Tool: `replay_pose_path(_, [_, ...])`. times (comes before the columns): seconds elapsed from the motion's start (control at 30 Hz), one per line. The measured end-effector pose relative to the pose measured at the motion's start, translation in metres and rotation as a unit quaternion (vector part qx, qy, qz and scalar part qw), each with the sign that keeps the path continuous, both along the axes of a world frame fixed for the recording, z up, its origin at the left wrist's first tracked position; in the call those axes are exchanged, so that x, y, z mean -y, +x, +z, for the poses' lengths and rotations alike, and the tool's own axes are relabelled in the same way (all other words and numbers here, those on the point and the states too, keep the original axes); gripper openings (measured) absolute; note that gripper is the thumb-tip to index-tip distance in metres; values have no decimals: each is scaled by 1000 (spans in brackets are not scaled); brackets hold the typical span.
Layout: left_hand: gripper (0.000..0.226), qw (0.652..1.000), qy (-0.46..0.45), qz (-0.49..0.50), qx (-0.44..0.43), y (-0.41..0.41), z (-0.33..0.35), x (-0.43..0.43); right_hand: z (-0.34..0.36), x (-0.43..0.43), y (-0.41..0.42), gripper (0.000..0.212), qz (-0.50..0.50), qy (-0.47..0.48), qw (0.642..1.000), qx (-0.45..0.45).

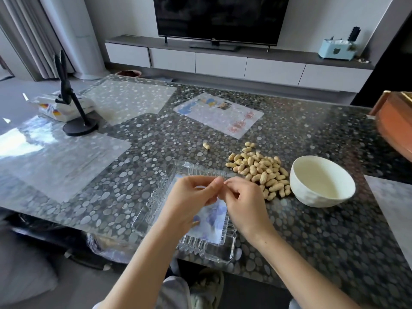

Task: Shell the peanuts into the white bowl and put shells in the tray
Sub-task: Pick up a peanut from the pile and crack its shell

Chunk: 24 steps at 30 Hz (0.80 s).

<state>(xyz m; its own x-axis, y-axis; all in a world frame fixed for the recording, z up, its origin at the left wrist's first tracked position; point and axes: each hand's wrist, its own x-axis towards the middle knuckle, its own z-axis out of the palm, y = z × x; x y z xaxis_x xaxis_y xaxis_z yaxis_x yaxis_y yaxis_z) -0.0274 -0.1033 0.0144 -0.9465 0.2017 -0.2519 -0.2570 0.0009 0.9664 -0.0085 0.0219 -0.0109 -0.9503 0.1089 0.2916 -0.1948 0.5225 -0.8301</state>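
Pinching together above the glass tray point(156, 197), the left hand point(189, 197) and the right hand point(243, 201) are meeting fingertip to fingertip. Both are closing on what I judge to be one peanut, though the fingers are hiding it.

The white bowl point(312, 197) is sitting well to the right, beyond the peanut pile point(260, 172). A shell that is cracking suddenly over the tray is therefore likely to be dropping its kernels in among the husks. Any kernel escaping is risking a roll across the glossy, pebble-patterned bench point(312, 230), where a stray peanut point(206, 145) is already lying apart. The tray is also sitting right at the bench's near edge, so a leaning wrist could be nudging it off.

The tray is looking like ribbed, pressed clear glass, rectangular and slippery. The bowl is appearing round, deep, matte and faintly dimpled. The shells are showing tan, waisted and brittle.
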Motion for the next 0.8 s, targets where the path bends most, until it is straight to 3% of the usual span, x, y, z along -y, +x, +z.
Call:
replay_pose_path(0.2, [8, 999, 24, 4, 43, -8, -3, 1, -8, -3, -2, 33, 22, 105, 994, -35])
replay_pose_path(0.3, [5, 998, 42, -3, 55, -9, -1, 3, -1, -7, -3, 41, 65, 172, 983, -9])
replay_pose_path(0.47, [9, 990, 109, 9, 91, -13, 0, 12, 10, -13, -1, 19, 124, 34, 989, 76])
replay_pose_path(0.57, [7, 989, 114, 19, 89, -14, -2, 12, 13, -11, -1, 23, 124, 45, 988, 79])
replay_pose_path(0.7, [31, 991, 92, -14, 97, -12, -7, 12, 9, -5, -2, 27, 105, 40, 993, 44])
replay_pose_path(0.8, [28, 994, 78, 22, 68, -9, -9, 9, 7, 2, -1, 23, 65, 27, 997, 4])
